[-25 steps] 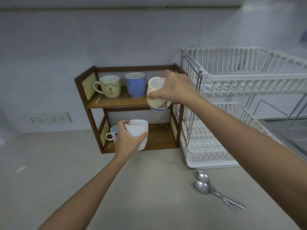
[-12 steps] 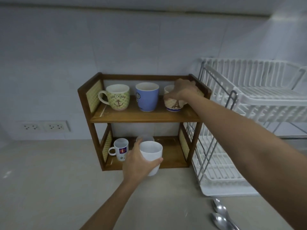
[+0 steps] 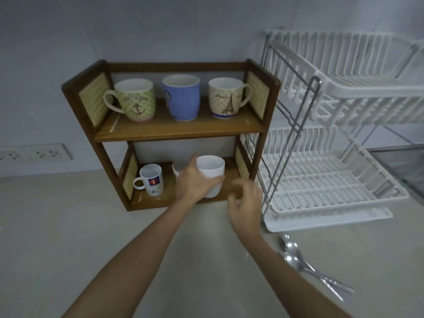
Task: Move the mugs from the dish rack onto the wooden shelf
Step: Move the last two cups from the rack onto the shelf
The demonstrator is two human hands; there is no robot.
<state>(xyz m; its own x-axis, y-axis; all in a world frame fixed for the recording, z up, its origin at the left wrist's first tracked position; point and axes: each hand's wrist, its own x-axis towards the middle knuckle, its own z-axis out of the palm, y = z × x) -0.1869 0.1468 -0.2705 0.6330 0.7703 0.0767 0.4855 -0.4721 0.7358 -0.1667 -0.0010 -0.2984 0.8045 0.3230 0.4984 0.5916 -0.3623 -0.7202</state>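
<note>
White mug (image 3: 212, 174) upright, axis vertical, at the front edge of the lower board of the wooden shelf (image 3: 179, 130), my left hand (image 3: 195, 181) wrapped round it. Free board lay just beyond and right. Right hand (image 3: 246, 204) near, fingers (image 3: 238, 183) spread, empty. 3 mugs above, 2 below. Dish rack (image 3: 332, 191) on surface (image 3: 68, 237), empty.

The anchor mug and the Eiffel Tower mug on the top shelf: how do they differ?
The anchor mug stands at the left end, handle pointing left; the Eiffel Tower mug stands at the right end, handle pointing right. The first looks green, the second beige with a blue base. Both stand upright on the wooden shelf.
</note>
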